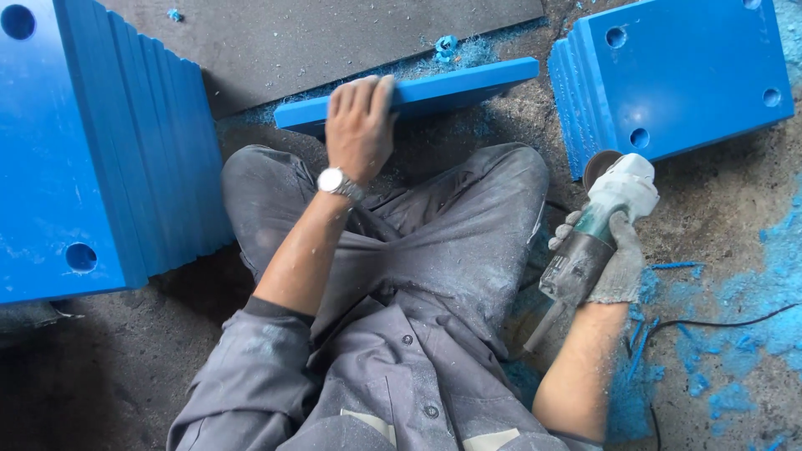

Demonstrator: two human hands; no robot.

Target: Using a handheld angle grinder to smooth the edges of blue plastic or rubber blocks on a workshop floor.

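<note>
left hand [359,125] was bare w/ a wristwatch [336,181], fingers curled over the top edge of a blue plastic plate [455,83] stood on edge in front of the knees, at the rim of a dark mat [334,38]. right hand [614,259], in a grey knit glove, was wrapped tight round an angle grinder [597,221], disc end near a stack of blue plates w/ holes [677,75]. another blue plate stack [92,150] leaned at left. blue shavings [752,326] lay on the floor at right.
</note>
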